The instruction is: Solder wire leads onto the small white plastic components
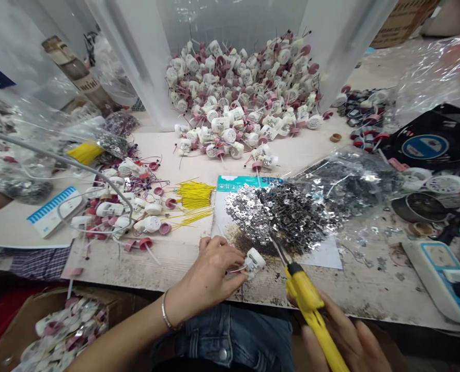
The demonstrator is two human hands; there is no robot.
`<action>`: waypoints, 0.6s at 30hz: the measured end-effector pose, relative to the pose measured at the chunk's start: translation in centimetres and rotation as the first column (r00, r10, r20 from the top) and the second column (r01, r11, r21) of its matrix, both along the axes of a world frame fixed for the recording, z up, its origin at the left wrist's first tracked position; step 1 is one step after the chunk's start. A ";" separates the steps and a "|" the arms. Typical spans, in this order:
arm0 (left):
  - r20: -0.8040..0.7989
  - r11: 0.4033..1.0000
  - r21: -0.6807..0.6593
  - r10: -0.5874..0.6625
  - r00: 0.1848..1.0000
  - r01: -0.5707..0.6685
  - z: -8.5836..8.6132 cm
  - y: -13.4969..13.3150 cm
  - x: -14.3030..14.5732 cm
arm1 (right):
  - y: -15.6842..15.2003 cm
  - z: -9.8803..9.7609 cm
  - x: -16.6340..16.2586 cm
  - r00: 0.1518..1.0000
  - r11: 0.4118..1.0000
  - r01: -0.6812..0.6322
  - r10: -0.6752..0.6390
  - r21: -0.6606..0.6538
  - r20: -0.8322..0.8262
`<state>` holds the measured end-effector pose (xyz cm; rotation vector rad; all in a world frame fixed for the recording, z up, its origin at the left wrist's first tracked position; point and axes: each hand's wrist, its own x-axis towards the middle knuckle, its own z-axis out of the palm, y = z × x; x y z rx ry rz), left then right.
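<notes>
My left hand (210, 276) is closed in a pinch on a small white plastic part (255, 260) with thin wires, held just above the table's front edge. My right hand (344, 338) wraps around the yellow handle of a soldering iron (311, 305); its metal tip (278, 247) points up-left into a heap of small silver metal pieces (288, 212), close to the white part. A bundle of thin yellow wires (194, 199) lies left of the heap.
A big pile of white and pink parts (245, 93) fills the back centre. More such parts (125, 206) lie at left, and a cardboard box (59, 330) holds others below. Clear plastic bags (431, 77) and a white power strip (439, 274) sit right.
</notes>
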<state>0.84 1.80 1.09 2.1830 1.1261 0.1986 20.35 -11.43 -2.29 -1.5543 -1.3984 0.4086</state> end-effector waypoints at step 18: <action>0.038 0.973 0.227 -0.061 0.997 0.050 -2.6 3.5 1.1 | 7.0 -3.4 -4.3 0.992 0.963 0.026 -0.059 0.268 0.116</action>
